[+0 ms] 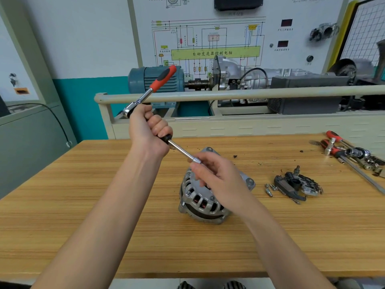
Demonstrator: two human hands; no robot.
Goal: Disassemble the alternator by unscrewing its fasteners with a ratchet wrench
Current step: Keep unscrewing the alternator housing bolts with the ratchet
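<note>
My left hand (149, 130) grips the ratchet wrench (154, 89) above the tabletop's middle; my right hand (216, 176) pinches its extension tip, shaft slanting down-right toward the alternator (200, 203) directly below.

One alternator (203, 197), two hands (one wrench (153, 89))

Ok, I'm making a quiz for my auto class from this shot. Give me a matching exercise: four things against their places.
Things:
1. ratchet wrench
2. alternator
3. removed black part
4. spare tools

Places:
A. far right table edge
B. raised in left hand
C. table centre, under right hand
D. on the table, right of the alternator

Pairs: 1-B, 2-C, 3-D, 4-A
</note>
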